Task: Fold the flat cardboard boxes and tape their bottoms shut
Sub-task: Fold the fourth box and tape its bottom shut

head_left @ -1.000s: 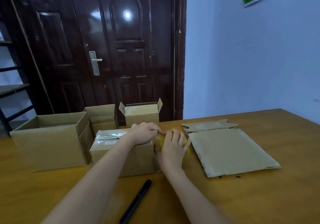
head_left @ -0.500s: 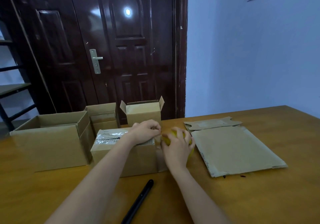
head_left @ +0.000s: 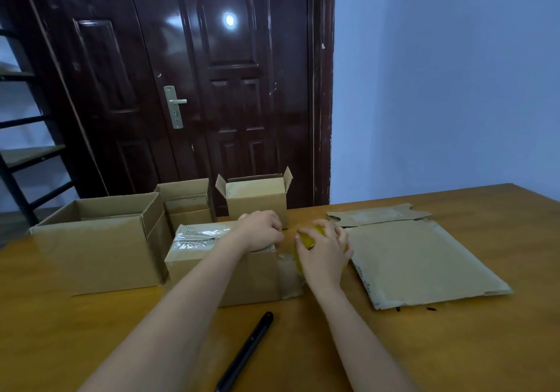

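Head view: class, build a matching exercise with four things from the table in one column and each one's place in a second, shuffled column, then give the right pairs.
Column one:
1. tape roll
2. black pen
3. flat cardboard
4. large open box

Column two:
A. far left of the table
B. lying near the front edge, between the forearms
C. gripped in the right hand
D. lying flat to the right of the hands

Pairs: 1-C, 2-B, 3-D, 4-A
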`<state>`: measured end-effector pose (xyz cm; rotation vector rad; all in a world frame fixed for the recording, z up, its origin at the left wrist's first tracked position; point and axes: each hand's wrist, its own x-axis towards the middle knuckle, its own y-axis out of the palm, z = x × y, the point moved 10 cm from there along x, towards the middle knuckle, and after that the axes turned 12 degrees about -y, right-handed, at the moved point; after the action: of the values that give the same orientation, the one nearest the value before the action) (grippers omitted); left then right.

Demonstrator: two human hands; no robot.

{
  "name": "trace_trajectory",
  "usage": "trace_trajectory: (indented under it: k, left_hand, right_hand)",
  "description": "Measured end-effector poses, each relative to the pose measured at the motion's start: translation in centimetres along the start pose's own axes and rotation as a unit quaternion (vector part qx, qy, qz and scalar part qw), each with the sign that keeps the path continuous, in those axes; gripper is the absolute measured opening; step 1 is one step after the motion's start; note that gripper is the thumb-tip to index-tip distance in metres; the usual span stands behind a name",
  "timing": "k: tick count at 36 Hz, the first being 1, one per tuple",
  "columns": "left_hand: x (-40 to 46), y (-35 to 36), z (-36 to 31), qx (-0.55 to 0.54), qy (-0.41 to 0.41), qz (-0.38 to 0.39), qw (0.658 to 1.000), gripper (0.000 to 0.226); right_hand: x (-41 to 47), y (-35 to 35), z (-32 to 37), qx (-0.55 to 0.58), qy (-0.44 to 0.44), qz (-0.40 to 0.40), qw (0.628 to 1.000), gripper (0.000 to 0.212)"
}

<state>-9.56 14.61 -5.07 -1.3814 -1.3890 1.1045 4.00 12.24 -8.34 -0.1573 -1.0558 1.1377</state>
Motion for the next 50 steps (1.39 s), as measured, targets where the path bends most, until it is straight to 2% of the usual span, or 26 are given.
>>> trace_trajectory:
  k: [3, 6, 8, 13, 26, 28, 30, 33, 38, 44, 50]
  left_hand:
    - [0.2, 0.6, 0.1, 0.022, -0.022, 0.045, 0.999, 0.019]
    - [0.1, 0.8, -0.1, 0.052, -0.04, 0.076, 0.995, 0.01]
    - [-0.2, 1.0, -0.3, 0.079, -0.043, 0.089, 0.992, 0.018]
    - [-0.3, 1.1, -0.1, 0.11, -0.052, 0.077, 0.99, 0.038]
    - [-0.5, 1.1, -0.4, 0.111, -0.057, 0.073, 0.989, 0.036]
    - [-0.4, 1.1, -0.2, 0.112, -0.051, 0.059, 0.991, 0.036]
    - [-0.6, 0.8, -0.2, 0.086, -0.037, 0.029, 0.995, 0.046]
    - [-1.0, -0.4, -0.1, -0.023, -0.028, -0.03, 0.999, 0.056]
    - [-2.8, -5.6, 1.1, -0.169, -0.047, -0.137, 0.975, 0.051]
    - [-4.6, -8.4, 6.5, -0.184, -0.103, -0.18, 0.961, 0.041]
    - [-6.0, -6.0, 11.3, -0.127, -0.162, -0.147, 0.967, 0.043]
  right_hand:
    - [-0.1, 0.0, 0.0, 0.001, -0.006, -0.004, 1.0, 0.016]
    - [-0.1, 0.1, -0.1, -0.005, -0.003, 0.001, 1.0, 0.018]
    - [-0.1, 0.0, -0.1, -0.005, -0.005, 0.002, 1.0, 0.018]
    - [-0.1, -0.1, 0.2, -0.004, -0.007, 0.002, 1.0, 0.018]
    - [-0.3, 0.1, 0.1, -0.008, -0.017, 0.0, 1.0, 0.017]
    - [-0.3, 0.0, 0.1, -0.003, -0.017, -0.004, 1.0, 0.016]
    - [-0.4, -0.1, 0.1, 0.001, -0.019, -0.011, 1.0, 0.015]
    - [-0.7, -0.3, 0.2, 0.004, -0.019, -0.02, 1.0, 0.013]
    - [-0.7, -0.2, -0.3, 0.023, -0.011, -0.012, 1.0, 0.011]
    - [-0.1, -1.0, -1.7, 0.121, -0.003, -0.018, 0.992, 0.01]
    - [0.2, -2.2, -1.9, 0.238, 0.023, 0.019, 0.971, 0.012]
